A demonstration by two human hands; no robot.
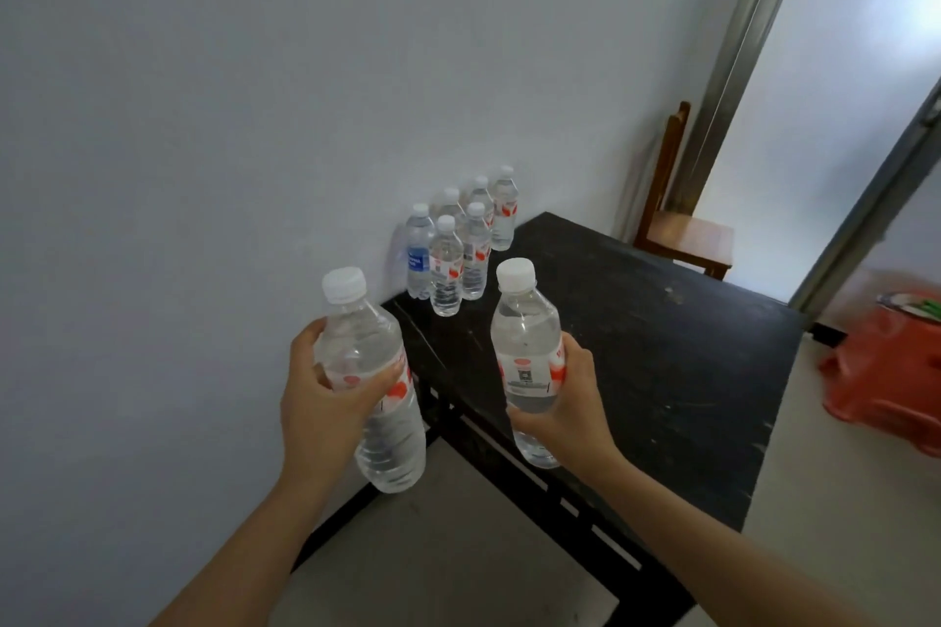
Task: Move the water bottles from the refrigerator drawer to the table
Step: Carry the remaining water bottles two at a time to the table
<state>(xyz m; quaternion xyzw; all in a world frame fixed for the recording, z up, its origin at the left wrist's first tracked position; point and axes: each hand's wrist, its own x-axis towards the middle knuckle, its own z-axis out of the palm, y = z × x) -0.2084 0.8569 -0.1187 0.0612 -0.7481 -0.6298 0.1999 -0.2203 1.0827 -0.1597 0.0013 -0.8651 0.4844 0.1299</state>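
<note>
Grips both closed: left hand (326,402) holds left bottle (366,351), right hand (575,402) holds right bottle (524,336), beside dark surface (636,346) (six bottles (448,265) grouped at its far-left corner).

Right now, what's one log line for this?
left hand: holds left bottle | right hand: holds right bottle | table: bottle group upright by wall | step: neither set down yet

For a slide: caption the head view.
Left hand grips left bottle, right hand grips right bottle; six bottles stand on the table.
</note>
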